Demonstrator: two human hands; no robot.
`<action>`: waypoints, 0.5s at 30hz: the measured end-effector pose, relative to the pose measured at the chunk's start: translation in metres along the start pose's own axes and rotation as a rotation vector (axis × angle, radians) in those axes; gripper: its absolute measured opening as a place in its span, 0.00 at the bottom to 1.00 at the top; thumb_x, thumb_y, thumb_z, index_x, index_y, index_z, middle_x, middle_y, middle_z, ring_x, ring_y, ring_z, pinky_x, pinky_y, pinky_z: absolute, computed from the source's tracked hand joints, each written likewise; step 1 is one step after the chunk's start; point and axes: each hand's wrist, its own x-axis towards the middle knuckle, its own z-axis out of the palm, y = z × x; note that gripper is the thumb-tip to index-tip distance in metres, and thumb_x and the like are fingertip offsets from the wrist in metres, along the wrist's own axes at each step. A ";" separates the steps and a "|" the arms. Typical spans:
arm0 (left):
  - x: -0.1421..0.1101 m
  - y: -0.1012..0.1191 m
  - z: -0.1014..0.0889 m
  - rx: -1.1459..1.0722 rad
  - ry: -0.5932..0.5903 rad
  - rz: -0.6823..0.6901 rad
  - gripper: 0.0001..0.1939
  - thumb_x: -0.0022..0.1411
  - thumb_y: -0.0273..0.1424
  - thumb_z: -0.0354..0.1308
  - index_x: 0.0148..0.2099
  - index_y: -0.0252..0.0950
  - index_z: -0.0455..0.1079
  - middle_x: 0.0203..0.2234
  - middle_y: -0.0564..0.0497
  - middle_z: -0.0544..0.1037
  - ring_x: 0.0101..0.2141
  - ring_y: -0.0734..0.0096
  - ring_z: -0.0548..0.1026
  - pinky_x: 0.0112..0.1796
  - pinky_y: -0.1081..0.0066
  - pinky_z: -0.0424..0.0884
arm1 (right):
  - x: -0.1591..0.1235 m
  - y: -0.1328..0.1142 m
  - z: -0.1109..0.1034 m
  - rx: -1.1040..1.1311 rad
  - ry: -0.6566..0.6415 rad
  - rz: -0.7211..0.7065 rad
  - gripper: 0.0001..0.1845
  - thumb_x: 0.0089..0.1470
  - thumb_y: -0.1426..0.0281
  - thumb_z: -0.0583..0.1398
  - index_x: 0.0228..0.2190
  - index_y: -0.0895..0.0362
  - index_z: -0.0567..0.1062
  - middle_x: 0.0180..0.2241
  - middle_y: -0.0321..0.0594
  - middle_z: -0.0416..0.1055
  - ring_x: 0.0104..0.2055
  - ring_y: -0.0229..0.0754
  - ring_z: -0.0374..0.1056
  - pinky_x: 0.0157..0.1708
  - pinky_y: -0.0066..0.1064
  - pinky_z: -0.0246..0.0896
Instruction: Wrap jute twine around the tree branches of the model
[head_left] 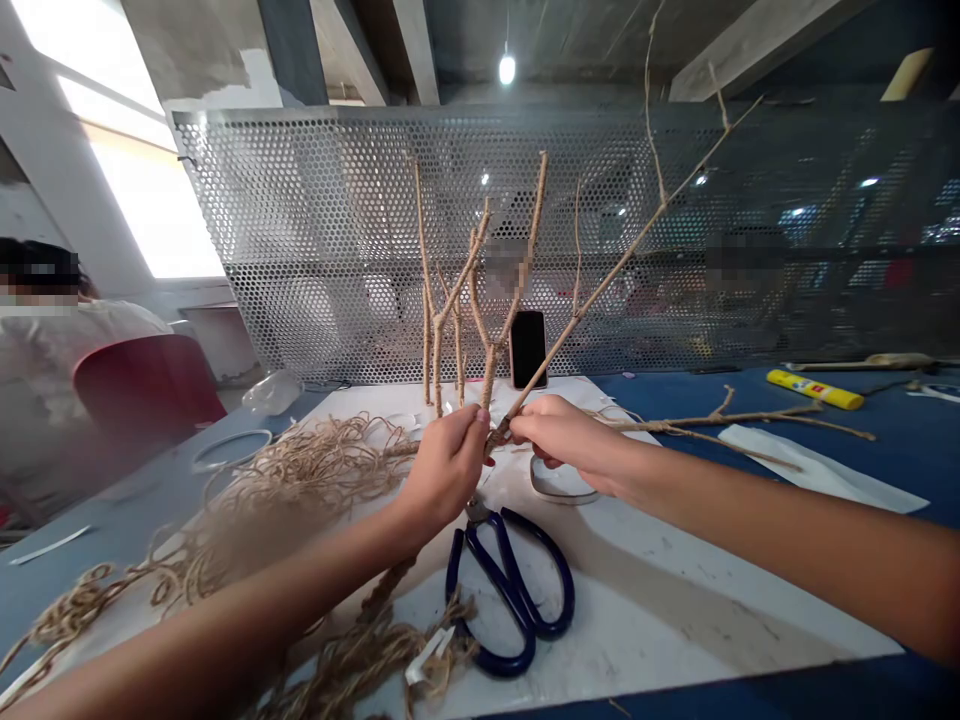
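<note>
Twine-wrapped branch (488, 378) upright mid-sheet, covering looks done; left fingers grasp its base [left hand (444, 460)]. Right hand (559, 435) pinches long branch (619, 262), seemingly still bare, slanting far right. Loose twine (322, 460) left, scissors (517, 590) near.

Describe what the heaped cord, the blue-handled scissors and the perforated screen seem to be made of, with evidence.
Cord: rough plant fibre, probably jute, being tan, matte and frayed.
Scissors: metal, judging by the grey pivot area; the glossy blue handles look plastic or plastic-coated.
Screen: probably sheet metal, given its grey sheen and regular holes, though plastic is possible.
</note>
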 end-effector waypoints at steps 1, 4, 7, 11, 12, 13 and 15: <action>0.000 0.000 0.000 -0.001 -0.002 -0.001 0.17 0.63 0.34 0.41 0.22 0.36 0.54 0.14 0.58 0.59 0.17 0.78 0.60 0.21 0.78 0.58 | 0.000 0.001 -0.001 0.005 -0.016 -0.007 0.07 0.40 0.77 0.54 0.15 0.58 0.68 0.14 0.30 0.55 0.17 0.31 0.45 0.20 0.27 0.42; 0.001 -0.001 0.000 -0.005 -0.006 -0.004 0.17 0.63 0.35 0.41 0.22 0.36 0.53 0.14 0.58 0.58 0.17 0.78 0.60 0.21 0.78 0.59 | -0.001 0.006 -0.003 0.017 -0.057 -0.017 0.07 0.41 0.76 0.54 0.17 0.59 0.71 0.16 0.30 0.57 0.18 0.30 0.46 0.21 0.26 0.43; 0.001 0.000 0.001 -0.004 -0.009 -0.007 0.17 0.63 0.35 0.42 0.22 0.36 0.53 0.14 0.58 0.59 0.18 0.78 0.60 0.21 0.78 0.59 | -0.001 0.010 -0.005 0.025 -0.075 -0.022 0.06 0.41 0.76 0.54 0.18 0.60 0.71 0.17 0.30 0.59 0.18 0.29 0.47 0.21 0.26 0.42; 0.000 0.001 0.001 -0.002 -0.011 -0.008 0.17 0.63 0.35 0.41 0.22 0.36 0.53 0.14 0.58 0.59 0.17 0.78 0.60 0.20 0.77 0.58 | -0.001 0.017 -0.008 0.038 -0.063 -0.039 0.06 0.42 0.74 0.55 0.19 0.60 0.71 0.18 0.31 0.60 0.19 0.29 0.49 0.21 0.27 0.41; 0.000 0.001 0.001 -0.001 -0.012 -0.008 0.17 0.63 0.35 0.41 0.22 0.36 0.53 0.14 0.58 0.59 0.17 0.78 0.60 0.21 0.77 0.58 | -0.001 0.018 -0.008 0.042 -0.056 -0.043 0.06 0.42 0.74 0.55 0.20 0.60 0.71 0.19 0.31 0.61 0.19 0.29 0.49 0.21 0.27 0.41; 0.000 0.001 0.001 0.001 -0.012 -0.007 0.17 0.63 0.35 0.42 0.22 0.36 0.54 0.14 0.58 0.59 0.17 0.78 0.60 0.21 0.77 0.58 | -0.001 0.020 -0.008 0.046 -0.050 -0.046 0.06 0.42 0.74 0.55 0.20 0.61 0.71 0.19 0.31 0.61 0.19 0.29 0.49 0.21 0.26 0.41; 0.000 0.001 0.001 0.005 -0.011 -0.003 0.17 0.63 0.34 0.42 0.22 0.36 0.54 0.14 0.58 0.59 0.17 0.77 0.60 0.20 0.77 0.57 | 0.000 0.021 -0.007 0.052 -0.042 -0.050 0.05 0.42 0.75 0.55 0.21 0.61 0.71 0.19 0.32 0.62 0.19 0.29 0.49 0.20 0.26 0.40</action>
